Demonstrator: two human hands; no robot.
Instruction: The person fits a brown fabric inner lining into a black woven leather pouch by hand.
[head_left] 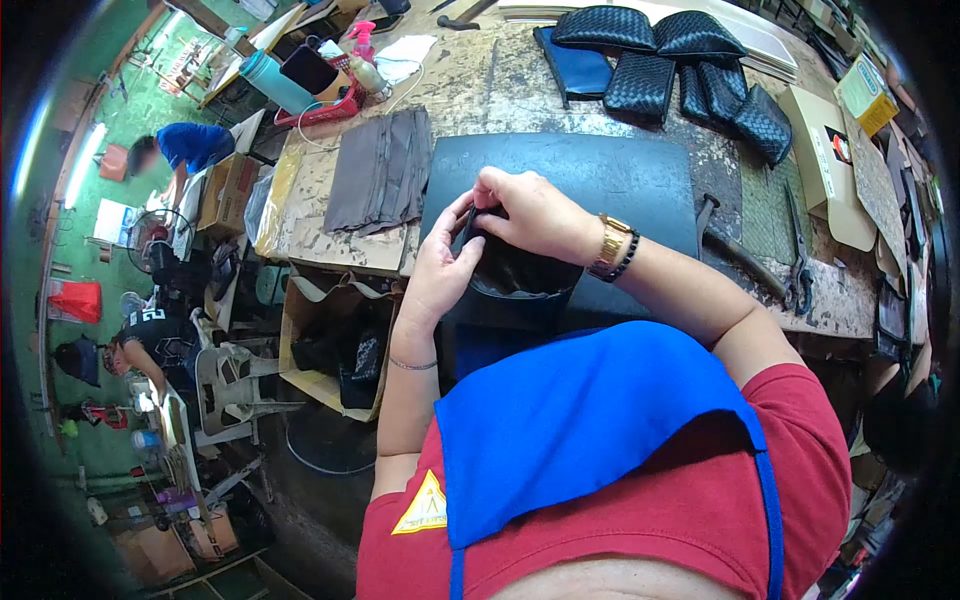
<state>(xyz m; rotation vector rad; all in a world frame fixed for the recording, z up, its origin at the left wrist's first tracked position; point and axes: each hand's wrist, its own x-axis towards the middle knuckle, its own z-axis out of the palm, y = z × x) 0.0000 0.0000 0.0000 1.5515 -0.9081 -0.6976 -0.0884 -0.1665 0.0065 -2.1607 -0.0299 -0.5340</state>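
Note:
A dark, open-mouthed black leather pouch (522, 272) lies at the front edge of a smooth black board (640, 165), partly overhanging toward my apron. My left hand (441, 268) grips its left rim between thumb and fingers. Close against it, my right hand (535, 212) pinches the same rim from above, with the fingers curled. The pouch's lower part falls in shadow, and my hands hide some of its edge. To the right of the board rest a hammer (745, 258) and a pair of scissors (798, 250).
Woven black pouches (640, 85) are grouped at the back right. Dark folded sheets (378, 170) lie left, near a red basket (335, 108) with bottles. A cardboard box (822, 165) stands right. Below the table's left side is an open carton (330, 345). Two people work farther left.

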